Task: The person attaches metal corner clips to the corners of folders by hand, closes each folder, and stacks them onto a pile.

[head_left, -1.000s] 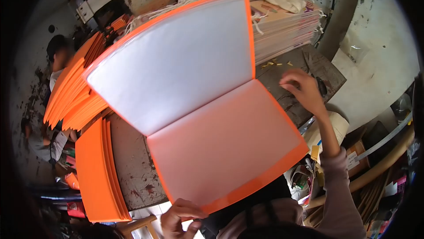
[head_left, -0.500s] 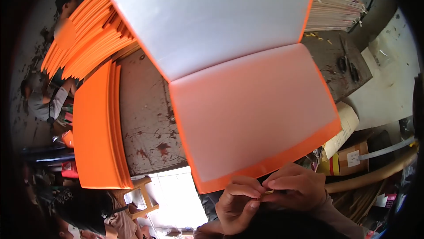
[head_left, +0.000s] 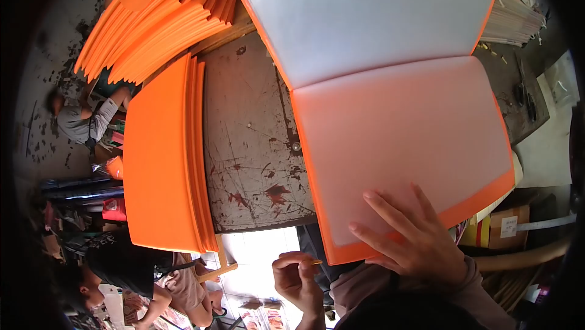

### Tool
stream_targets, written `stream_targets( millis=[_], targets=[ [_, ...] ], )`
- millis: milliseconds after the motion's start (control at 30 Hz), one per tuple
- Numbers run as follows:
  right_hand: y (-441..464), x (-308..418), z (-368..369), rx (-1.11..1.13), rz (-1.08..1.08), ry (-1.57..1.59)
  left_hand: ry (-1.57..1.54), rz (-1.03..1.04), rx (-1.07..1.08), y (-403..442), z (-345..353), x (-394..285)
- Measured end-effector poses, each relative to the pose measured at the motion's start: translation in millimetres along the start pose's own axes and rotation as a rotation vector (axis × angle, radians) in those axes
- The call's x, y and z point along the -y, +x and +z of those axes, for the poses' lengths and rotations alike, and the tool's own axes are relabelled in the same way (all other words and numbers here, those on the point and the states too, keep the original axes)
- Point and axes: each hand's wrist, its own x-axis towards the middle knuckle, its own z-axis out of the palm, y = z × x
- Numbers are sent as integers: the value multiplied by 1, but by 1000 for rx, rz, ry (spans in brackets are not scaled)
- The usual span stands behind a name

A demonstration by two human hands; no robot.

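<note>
An open orange folder (head_left: 481,202) lies before me, with whitish translucent sheets (head_left: 390,129) over both its halves. My right hand (head_left: 420,241) rests on the lower half near its front edge, fingers spread apart on the sheet. Off the folder's lower left corner, my left hand (head_left: 298,281) is closed in a pinch. Between its thumb and forefinger is a small, thin brass-coloured piece (head_left: 316,262), whose exact kind I cannot make out.
Left of the folder are a pile of orange folders (head_left: 161,159) and a larger fanned stack (head_left: 152,25). Dark-handled scissors (head_left: 525,95) lie on the worn table (head_left: 256,141) at right. Cardboard boxes (head_left: 509,226) stand below. A person in a black shirt (head_left: 122,263) sits at lower left; others are beyond.
My hands, earlier together at the folder's front edge, have come apart. The right one is now spread on the sheet; the left holds the small piece. The view has shifted left.
</note>
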Motion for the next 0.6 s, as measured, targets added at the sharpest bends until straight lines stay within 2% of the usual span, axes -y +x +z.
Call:
stream_targets(
  millis=[300,533,600],
  targets=[
    [8,-5,10,29,-68,69,-9,-73,156,-7,2,-4],
    [8,-6,10,43,-61,73,-5,-79,143,-23,-6,0],
    [9,-6,11,37,-57,74,-138,-99,222,-27,-14,7]
  ],
)
